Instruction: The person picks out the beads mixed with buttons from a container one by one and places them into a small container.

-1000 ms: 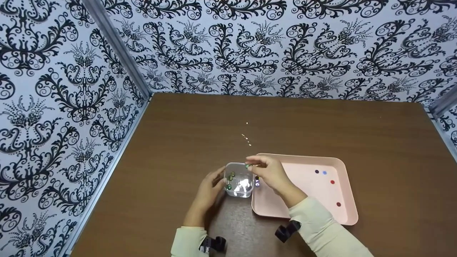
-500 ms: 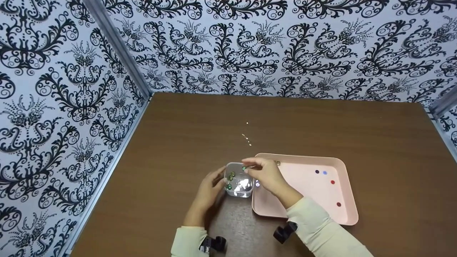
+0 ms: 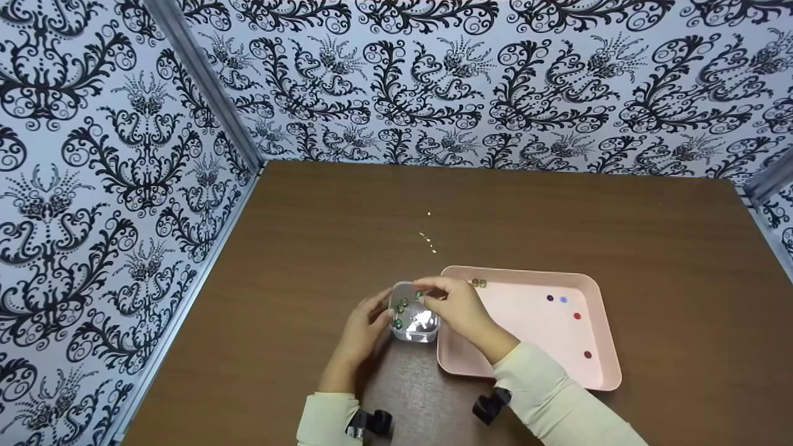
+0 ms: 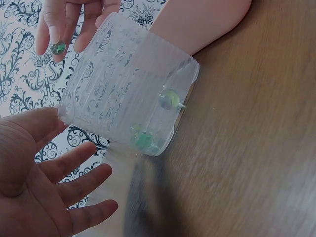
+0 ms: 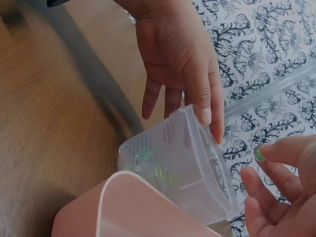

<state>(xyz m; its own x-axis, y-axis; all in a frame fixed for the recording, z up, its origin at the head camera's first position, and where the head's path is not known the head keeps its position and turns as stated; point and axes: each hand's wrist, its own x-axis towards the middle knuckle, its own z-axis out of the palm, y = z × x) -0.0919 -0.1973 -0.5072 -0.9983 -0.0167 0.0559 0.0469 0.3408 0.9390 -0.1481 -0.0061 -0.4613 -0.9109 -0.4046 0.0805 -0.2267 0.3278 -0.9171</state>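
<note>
A small clear plastic container stands on the table, with several green and yellowish glass marbles at its bottom. My left hand holds its left rim, thumb at the edge and the other fingers spread along the outside. Between thumb and index finger, my right hand pinches a green marble above the container's far right part. The other fingers of that hand hang loosely curled in the left wrist view. Right up against the container is a pink tray, partly covered by my right hand and forearm.
Inside the tray, dark, blue and red marbles lie spread on the right side, and greenish-brown marbles sit at its back edge. Small pale specks dot the brown table behind. Patterned walls rise at the back and left.
My right hand has shifted slightly left, carrying the green marble from the container's right rim to over its inside. Marbles at the tray's back edge have come into view. The left hand stays put.
</note>
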